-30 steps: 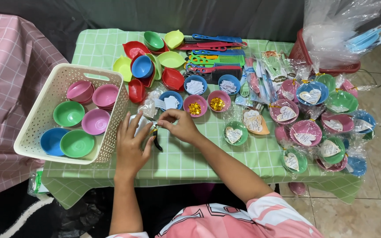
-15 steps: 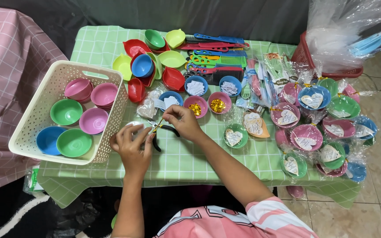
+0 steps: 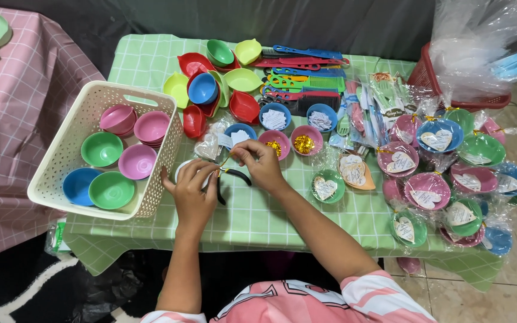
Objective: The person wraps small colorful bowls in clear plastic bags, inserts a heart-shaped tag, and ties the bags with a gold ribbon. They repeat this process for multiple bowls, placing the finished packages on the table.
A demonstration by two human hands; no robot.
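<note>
Twisting: right hand (image 3: 262, 164) pinches thin gold wire tie (image 3: 225, 162).
Gripping: left hand (image 3: 192, 190) clasps clear cellophane-wrapped bowl (image 3: 209, 149).
Underneath: black-handled scissors (image 3: 234, 178), green checked tablecloth (image 3: 258, 209).
Beside: cream plastic lattice basket (image 3: 67, 149).

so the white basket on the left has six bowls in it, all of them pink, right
Not quite. The white basket on the left does hold six bowls, but only three are pink; two are green and one is blue. The head view shows this.
</note>
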